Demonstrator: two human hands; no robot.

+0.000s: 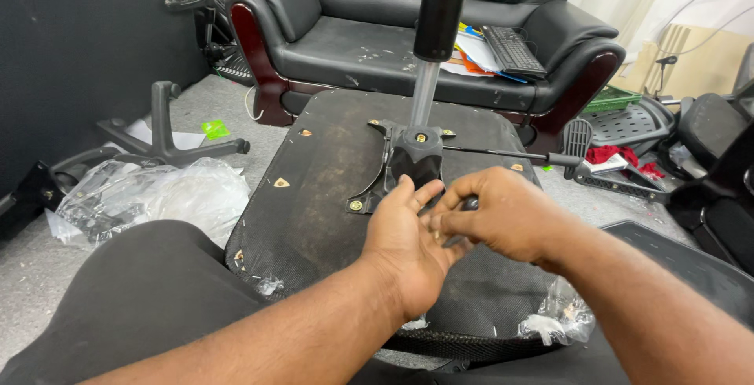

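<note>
We're on a grey carpet floor [196, 110] with one black leather sofa [377, 39] behind. One upturned seat cushion [314, 196] rests against our lap, its metal plate [408, 161] and gas cylinder [436, 23] on top. Left hand [408, 247] lies open, palm up; right hand [495, 212] pinches small brass screws there, count unclear.
</note>
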